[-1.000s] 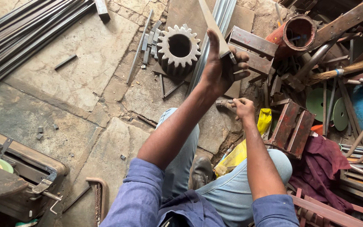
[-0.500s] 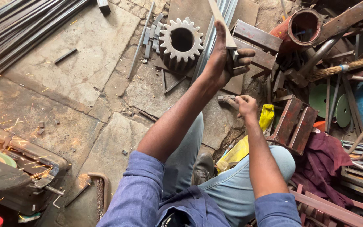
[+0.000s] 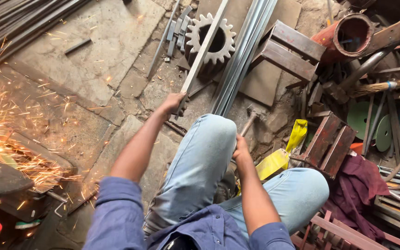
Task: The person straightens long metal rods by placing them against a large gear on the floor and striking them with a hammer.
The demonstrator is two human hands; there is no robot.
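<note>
- Left hand [image 3: 174, 103] is closed around the near end of a flat steel bar [image 3: 203, 50], holding it raised over the toothed gear [image 3: 210, 40].
- Right hand [image 3: 241, 149] is wrapped around a wooden hammer handle [image 3: 248, 124], low beside the raised knee [image 3: 214, 129], well short of the gear.
- Bar's long axis runs from the left hand up and away, crossing the gear's bore; far end leaves the view.
- Progress, judged: bar is gripped and positioned; hammer is not yet raised, so no striking is under way.
- Sparks [image 3: 10, 139] fly far left of the gear.
</note>
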